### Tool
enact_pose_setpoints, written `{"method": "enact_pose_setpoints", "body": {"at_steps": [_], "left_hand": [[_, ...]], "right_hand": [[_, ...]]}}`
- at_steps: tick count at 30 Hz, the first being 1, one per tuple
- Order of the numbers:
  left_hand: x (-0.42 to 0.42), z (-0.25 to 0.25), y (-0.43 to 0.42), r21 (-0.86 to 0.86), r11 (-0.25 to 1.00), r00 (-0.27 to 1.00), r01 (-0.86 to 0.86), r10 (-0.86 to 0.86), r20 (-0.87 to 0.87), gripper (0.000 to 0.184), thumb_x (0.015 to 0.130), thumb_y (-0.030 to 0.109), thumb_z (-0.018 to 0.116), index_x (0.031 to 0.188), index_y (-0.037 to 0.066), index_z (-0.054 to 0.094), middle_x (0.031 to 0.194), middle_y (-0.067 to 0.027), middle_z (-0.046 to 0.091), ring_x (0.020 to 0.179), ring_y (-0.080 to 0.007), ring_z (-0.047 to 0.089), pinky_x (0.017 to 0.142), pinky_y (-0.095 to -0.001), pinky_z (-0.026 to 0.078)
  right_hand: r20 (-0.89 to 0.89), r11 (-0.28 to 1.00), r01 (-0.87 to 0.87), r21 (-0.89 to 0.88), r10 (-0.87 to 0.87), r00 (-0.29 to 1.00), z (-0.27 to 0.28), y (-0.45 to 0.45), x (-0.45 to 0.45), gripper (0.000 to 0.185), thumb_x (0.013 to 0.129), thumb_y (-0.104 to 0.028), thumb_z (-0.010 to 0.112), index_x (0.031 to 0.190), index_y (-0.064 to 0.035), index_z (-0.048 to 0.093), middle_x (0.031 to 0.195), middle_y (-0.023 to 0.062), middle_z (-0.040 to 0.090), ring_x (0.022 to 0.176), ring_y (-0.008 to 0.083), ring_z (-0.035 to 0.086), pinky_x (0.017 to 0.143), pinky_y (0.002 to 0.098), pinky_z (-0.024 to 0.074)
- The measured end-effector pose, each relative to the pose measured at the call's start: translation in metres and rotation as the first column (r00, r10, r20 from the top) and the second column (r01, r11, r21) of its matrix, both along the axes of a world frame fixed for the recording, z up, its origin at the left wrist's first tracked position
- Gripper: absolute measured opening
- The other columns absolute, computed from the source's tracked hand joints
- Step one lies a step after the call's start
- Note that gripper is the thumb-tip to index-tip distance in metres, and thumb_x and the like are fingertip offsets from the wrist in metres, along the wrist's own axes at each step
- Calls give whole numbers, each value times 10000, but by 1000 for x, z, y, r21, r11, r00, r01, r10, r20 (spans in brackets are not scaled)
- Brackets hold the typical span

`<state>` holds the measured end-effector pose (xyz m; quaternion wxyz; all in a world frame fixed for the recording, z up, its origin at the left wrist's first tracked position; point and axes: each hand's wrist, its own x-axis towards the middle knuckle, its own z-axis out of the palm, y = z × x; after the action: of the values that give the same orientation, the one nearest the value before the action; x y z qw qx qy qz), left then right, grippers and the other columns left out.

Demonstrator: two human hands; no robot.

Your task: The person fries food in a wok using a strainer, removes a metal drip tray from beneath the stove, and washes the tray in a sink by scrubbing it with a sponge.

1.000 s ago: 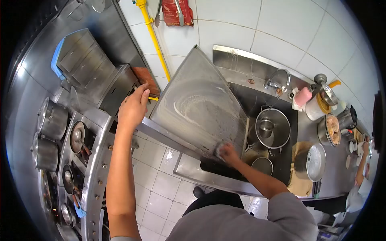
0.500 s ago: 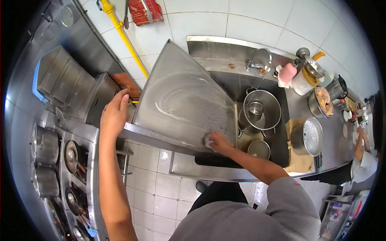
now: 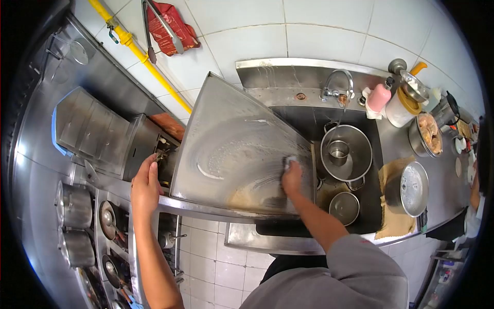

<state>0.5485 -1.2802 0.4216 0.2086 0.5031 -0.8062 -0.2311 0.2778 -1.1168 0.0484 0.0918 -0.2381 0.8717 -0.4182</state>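
A large stainless steel sheet with a raised rim (image 3: 231, 139) leans across the left part of the sink, streaked with suds and a brownish patch near its front edge. My right hand (image 3: 292, 180) presses a small greyish scrubbing pad (image 3: 289, 161) against its surface, toward the right side. The fingers mostly cover the pad. Beside the sheet's front left corner is my left hand (image 3: 145, 186), its fingers extended and apparently holding nothing. In the sink (image 3: 360, 116) stand a big two-handled pot (image 3: 363, 149) with a smaller metal container (image 3: 338, 151) inside, and a round pan (image 3: 344, 208).
A faucet (image 3: 339, 82) arches over the sink. To the right are a pink pump bottle (image 3: 379, 97), a pot on its side (image 3: 414, 189) and a bowl of food (image 3: 428, 134). Pans (image 3: 110, 219) and pots (image 3: 74, 203) crowd the left stove. Another person's arm (image 3: 474, 190) shows far right.
My right hand has moved up and right across the sheet with the pad, leaving fresh streaks. The camera view has shifted, and my left hand sits lower in it.
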Motion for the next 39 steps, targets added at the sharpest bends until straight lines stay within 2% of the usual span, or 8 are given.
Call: {"method": "enact_pose_setpoints", "body": {"at_steps": [3,5,8,10,13,28,35,39], "left_hand": [[0,-2,-1,14,1000,997,15,-14,-71,367,993,301,445,1236,61,578,542,-28,480,464,-93,463,497,-258,407],[2,-2,0,38,999,996,17,-14,-86,370,995,300,444,1236,54,577,542,-13,462,471,-84,449,496,-253,402],[-1,2,0,57,998,994,11,-5,-106,378,997,300,441,1239,42,573,543,1,449,478,-73,438,493,-244,399],[-2,3,5,63,998,995,0,6,-100,383,999,302,439,1242,36,570,544,2,453,479,-70,441,492,-242,399],[-6,5,4,38,999,995,-29,32,-98,392,1000,312,437,1246,36,568,534,7,443,472,-66,436,486,-239,399],[-3,4,1,66,997,993,-44,51,-107,401,1003,328,428,1248,44,570,514,17,418,459,-67,439,476,-247,421],[-4,7,3,92,994,991,-68,78,-113,394,996,337,444,1229,51,582,520,15,415,460,-79,448,480,-257,433],[-1,6,3,63,996,993,-68,73,-88,387,995,346,441,1210,64,595,540,-12,459,464,-100,484,492,-271,445]], "right_hand": [[-128,763,-261,-592,231,965,60,-43,65,274,896,-73,478,1152,-39,570,1279,214,522,1221,355,469,1025,416,378],[-482,655,-622,-429,416,771,130,-47,86,256,915,-99,488,1151,-56,580,1267,195,540,1168,324,518,980,396,425],[-114,247,-412,-877,727,677,72,-100,36,213,870,-49,554,1076,-76,601,1150,175,584,1025,319,573,870,382,477],[-74,702,-257,-664,280,957,88,-104,-12,229,794,29,601,992,-85,599,1000,160,582,949,315,564,815,404,470],[-163,859,-265,-437,215,963,75,-108,-29,244,743,61,625,949,-61,580,948,162,547,926,331,546,789,428,458],[-152,695,-568,-441,566,810,106,-60,37,159,841,-69,597,987,-63,535,1017,208,509,906,400,532,780,448,447],[-164,871,-309,-382,265,950,105,-109,6,168,801,-55,631,933,-67,528,972,195,526,867,398,545,737,455,439],[-412,592,-709,-385,577,705,137,-62,84,225,709,-99,738,867,-79,579,958,179,532,901,377,562,750,430,457]]}}
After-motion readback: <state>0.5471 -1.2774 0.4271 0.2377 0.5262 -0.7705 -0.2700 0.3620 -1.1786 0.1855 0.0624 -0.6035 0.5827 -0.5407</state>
